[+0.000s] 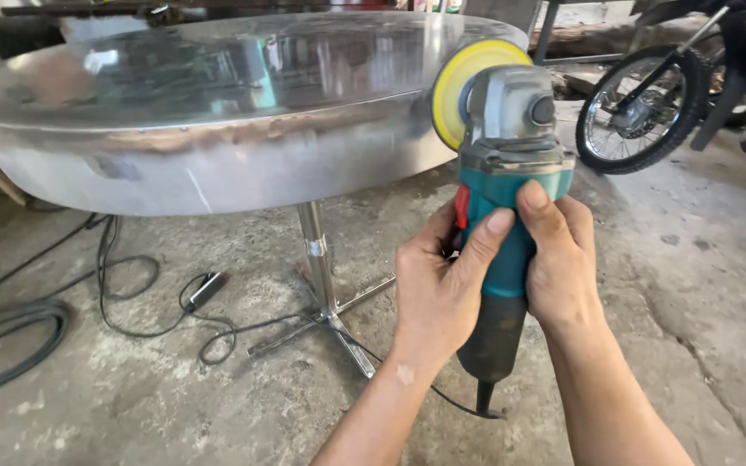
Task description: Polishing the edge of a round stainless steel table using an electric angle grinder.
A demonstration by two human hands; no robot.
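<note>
No packages, signs or screens in view. No label legible anywhere: any sticker on objects too small or blurred to tell.

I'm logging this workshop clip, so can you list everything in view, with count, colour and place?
Round stainless-steel table top: one, shiny silver, upper left.
Metal table leg with cross-shaped foot: one, silver, under the top.
Teal and grey angle grinder: one, centre right, its yellow polishing disc at the table's rim.
Black cables: several, on the floor at left.
Motorcycle: one, dark with red, upper right.
Cracked concrete floor: grey, throughout.
Left hand: gripping the grinder body.
Right hand: gripping the grinder body.
</note>
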